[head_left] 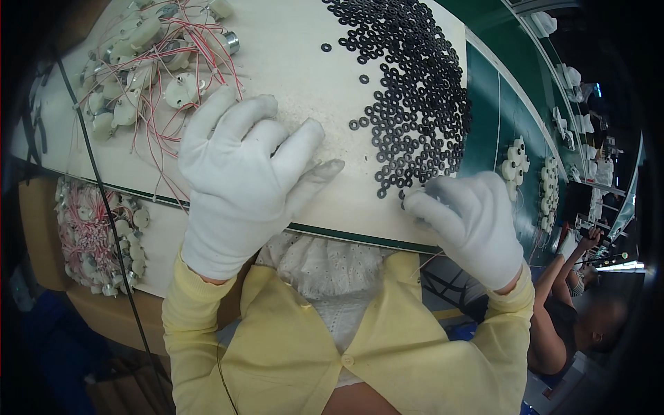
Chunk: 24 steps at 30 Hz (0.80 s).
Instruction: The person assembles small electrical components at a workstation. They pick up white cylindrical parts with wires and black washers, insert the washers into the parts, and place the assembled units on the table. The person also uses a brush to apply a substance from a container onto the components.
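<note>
- The left hand [242, 183], in a white glove, lies flat on the pale surface [304, 69] with its fingers spread, its grip released and holding nothing; it seems to steady the person.
- The right hand [470, 221] curls at the near edge of the heap of black washers [415, 90], fingertips pinched together as if picking one, though I cannot tell whether a washer sits in the grip.
- The washers lie loose on the surface, within easy reach, in no container.
- Small white motors with red wires [152, 62] are piled at the far left; a box [41, 228] below the surface holds more of them.
</note>
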### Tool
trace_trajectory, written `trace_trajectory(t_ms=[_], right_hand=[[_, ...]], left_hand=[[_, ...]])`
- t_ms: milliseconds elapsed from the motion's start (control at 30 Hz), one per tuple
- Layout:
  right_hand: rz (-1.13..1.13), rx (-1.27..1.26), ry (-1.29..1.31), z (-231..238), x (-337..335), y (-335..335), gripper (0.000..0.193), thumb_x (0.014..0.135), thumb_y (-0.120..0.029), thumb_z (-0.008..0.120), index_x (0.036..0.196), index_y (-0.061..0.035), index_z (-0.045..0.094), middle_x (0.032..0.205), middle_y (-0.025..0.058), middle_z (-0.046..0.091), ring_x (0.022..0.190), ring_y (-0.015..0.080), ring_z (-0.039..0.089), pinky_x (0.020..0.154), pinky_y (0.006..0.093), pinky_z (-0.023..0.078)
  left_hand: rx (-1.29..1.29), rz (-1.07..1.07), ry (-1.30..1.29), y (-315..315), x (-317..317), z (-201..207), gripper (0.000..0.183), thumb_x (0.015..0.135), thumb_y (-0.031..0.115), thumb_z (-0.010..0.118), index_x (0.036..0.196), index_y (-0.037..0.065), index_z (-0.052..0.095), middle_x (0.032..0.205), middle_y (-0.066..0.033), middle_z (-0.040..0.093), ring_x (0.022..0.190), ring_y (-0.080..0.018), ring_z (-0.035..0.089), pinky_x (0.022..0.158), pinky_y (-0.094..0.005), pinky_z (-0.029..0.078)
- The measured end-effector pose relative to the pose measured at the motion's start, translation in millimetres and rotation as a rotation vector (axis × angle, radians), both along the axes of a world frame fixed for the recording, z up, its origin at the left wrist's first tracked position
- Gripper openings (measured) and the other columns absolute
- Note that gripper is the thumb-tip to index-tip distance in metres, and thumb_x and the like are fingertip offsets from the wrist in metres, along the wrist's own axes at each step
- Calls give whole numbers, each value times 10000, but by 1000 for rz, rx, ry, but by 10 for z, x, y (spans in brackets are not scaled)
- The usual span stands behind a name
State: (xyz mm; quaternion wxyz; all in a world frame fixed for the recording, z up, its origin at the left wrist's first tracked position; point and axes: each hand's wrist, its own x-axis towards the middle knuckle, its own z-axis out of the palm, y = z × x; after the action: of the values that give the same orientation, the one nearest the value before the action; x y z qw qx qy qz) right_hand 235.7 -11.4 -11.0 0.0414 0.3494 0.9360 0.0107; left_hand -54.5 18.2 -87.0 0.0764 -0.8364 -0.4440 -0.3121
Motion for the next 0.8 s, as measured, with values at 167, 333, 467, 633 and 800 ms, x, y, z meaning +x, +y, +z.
trace_trajectory(t_ms=[167,333,467,633,800], right_hand=[[6,22,-124,176,13,-16,358,775,-110,648,1128,-152,692,954,11,619,841,209,585,758,367,429],[-11,-10,-216,262,97,-66,330,782,-117,637,1106,-143,693,895,18,589,801,214,573,745,363,427],[-10,-2,-241,220,110,-53,298,776,-149,670,1074,-136,686,824,18,548,733,212,549,719,356,419],[-56,-81,-112,128,149,-87,280,799,-203,759,1046,-112,665,766,-13,561,705,194,552,700,351,412],[-416,-67,229,-179,589,-366,256,882,-108,715,1131,-92,655,845,-18,650,745,227,578,754,364,429]], left_hand=[[-21,-13,-10,-6,-13,-9,298,751,311,788,1002,156,752,758,-8,568,929,-253,633,892,-480,496],[14,-23,-12,-39,-44,-42,286,773,285,780,1032,171,740,775,-2,565,935,-250,633,952,-505,498],[-23,-31,5,-36,-25,-9,282,784,272,774,1047,177,741,792,-2,579,940,-255,633,976,-517,493],[-23,-19,7,-52,-23,14,260,801,240,756,1052,172,744,808,-2,599,943,-266,634,983,-514,488],[-50,-36,16,-59,-29,2,264,828,210,726,1087,159,731,831,-18,613,972,-282,636,1004,-521,472]])
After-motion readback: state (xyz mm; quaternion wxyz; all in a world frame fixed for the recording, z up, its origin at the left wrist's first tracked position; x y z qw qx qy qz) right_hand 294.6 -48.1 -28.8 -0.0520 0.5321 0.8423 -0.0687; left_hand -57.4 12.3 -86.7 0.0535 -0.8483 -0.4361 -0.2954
